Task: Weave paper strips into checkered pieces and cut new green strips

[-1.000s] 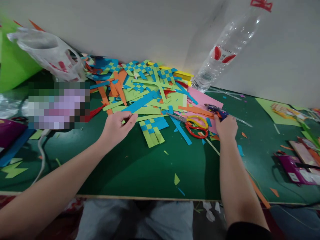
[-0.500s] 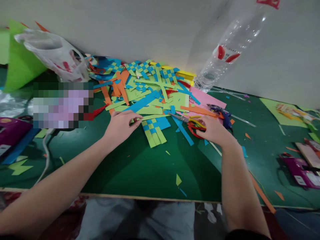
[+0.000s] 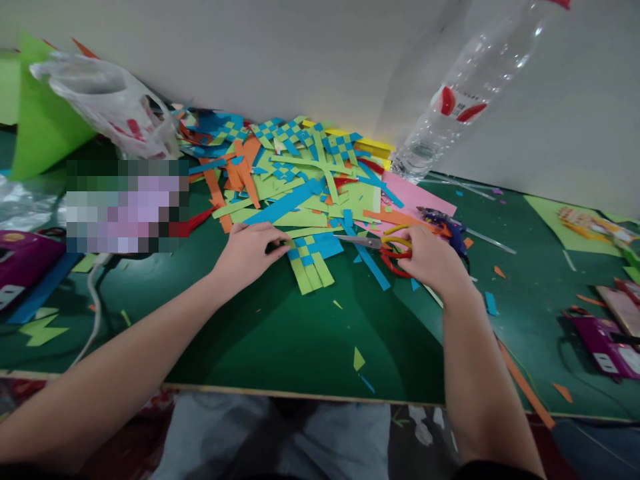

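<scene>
I've got a green table (image 3: pixel 260 343) here: woven blue-and-green paper (image 3: pixel 311 263) at centre, paper strips (image 3: pixel 287 203) heaped on the far side, clear bottle (image 3: pixel 453 120) far right, green scrap (image 3: pixel 359 360) near, and a pixelated object (image 3: pixel 127 208) left I can't quite identify.

On the tabletop (image 3: pixel 300 353), toward the wall (image 3: pixel 300 53), a heap of paper strips (image 3: pixel 287 212). Directly before the heap, a woven paper piece (image 3: pixel 309 257), with the left hand (image 3: pixel 253 253) at its left edge. To the right, scissors (image 3: pixel 370 241), tips toward the woven piece, handles at the fingers of the right hand (image 3: pixel 430 260). Just behind that hand, a glue gun (image 3: pixel 450 228), partly hidden. Right of the heap, by the wall, a bottle (image 3: pixel 460 100). Left of the heap, a plastic bag (image 3: pixel 115 110). Far left, a device (image 3: pixel 30 267); far right, a second device (image 3: pixel 603 340); behind the latter, a packet (image 3: pixel 590 223) on a sheet (image 3: pixel 545 223).
</scene>
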Available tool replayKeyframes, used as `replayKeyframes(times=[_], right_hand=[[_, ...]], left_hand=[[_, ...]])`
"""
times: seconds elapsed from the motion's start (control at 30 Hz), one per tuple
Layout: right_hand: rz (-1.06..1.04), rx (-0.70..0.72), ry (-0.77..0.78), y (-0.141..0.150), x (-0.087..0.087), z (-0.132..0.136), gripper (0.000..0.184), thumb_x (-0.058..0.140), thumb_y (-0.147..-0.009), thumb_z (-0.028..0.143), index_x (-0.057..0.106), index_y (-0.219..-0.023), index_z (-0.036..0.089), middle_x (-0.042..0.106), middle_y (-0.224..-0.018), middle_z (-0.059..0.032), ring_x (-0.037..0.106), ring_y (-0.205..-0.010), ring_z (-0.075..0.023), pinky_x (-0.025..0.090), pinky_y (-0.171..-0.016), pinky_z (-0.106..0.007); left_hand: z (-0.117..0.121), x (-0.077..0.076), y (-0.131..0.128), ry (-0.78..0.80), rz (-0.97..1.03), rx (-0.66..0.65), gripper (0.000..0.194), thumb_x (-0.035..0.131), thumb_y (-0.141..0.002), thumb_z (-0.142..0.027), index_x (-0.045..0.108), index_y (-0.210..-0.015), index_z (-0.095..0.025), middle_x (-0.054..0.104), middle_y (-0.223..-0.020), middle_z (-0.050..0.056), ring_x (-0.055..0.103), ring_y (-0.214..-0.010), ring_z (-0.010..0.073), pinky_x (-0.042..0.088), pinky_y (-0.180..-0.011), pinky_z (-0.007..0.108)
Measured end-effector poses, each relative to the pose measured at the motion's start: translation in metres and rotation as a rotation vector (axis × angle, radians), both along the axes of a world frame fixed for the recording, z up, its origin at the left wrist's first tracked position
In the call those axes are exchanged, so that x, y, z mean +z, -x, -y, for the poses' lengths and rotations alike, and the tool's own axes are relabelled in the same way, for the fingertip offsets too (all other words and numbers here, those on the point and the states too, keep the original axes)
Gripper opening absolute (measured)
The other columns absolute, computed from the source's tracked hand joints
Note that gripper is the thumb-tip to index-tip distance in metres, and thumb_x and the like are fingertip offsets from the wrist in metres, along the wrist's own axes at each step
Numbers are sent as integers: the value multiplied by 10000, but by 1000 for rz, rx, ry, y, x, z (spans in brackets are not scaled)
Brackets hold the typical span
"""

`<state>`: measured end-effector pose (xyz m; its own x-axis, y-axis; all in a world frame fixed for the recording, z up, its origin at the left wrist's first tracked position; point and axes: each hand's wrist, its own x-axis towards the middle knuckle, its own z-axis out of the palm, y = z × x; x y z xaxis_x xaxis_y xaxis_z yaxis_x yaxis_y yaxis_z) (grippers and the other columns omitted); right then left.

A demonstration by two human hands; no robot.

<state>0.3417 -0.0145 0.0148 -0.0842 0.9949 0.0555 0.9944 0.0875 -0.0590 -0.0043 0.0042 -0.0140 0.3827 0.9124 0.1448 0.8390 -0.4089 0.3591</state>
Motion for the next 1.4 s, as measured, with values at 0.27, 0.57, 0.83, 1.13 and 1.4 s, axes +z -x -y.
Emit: replayKeyframes(times=[0.27, 0.57, 0.83, 1.13, 1.4], right_hand=[[-49, 24, -176, 12, 6, 1, 393, 567, -734, 150, 551, -1126, 182, 688, -1036, -125, 652, -892, -313, 496, -687, -404], [-124, 234, -350, 14, -10, -4, 356, 581, -770, 150, 597, -1120, 210, 681, -1137, -122, 613, -1103, -325, 473, -937, -497], [-105, 435, -248, 47, -27, -6, 432, 536, -744, 79, 635, -1147, 199, 679, -1157, -138, 602, -1120, -347, 467, -951, -561], [-38, 456, -240, 43, -29, -12, 415, 499, -735, 35, 644, -1097, 176, 682, -1134, -147, 615, -1070, -326, 475, -944, -507], [-13, 505, -233, 35, -29, -15, 419, 490, -751, 20, 640, -1121, 146, 672, -1151, -160, 601, -1104, -311, 455, -971, -473]], left_hand=[[-2, -5, 1, 28, 61, -13, 178, 600, -887, -348, 722, -970, -250, 690, -883, 15, 591, -739, 173, 335, -832, 379], [-2, -3, 0, 43, 40, -13, 155, 611, -891, -322, 719, -981, -255, 693, -898, 10, 584, -739, 166, 334, -844, 378], [-3, -4, -1, 45, 62, 4, 156, 628, -870, -353, 722, -949, -256, 705, -900, 11, 588, -737, 166, 342, -851, 375], [-4, -4, -1, 67, 39, 5, 170, 612, -884, -361, 715, -974, -261, 693, -888, 15, 584, -748, 170, 332, -861, 400], [-5, -4, -1, 68, 37, 3, 161, 616, -886, -356, 717, -970, -263, 684, -862, 9, 579, -732, 164, 335, -830, 387]])
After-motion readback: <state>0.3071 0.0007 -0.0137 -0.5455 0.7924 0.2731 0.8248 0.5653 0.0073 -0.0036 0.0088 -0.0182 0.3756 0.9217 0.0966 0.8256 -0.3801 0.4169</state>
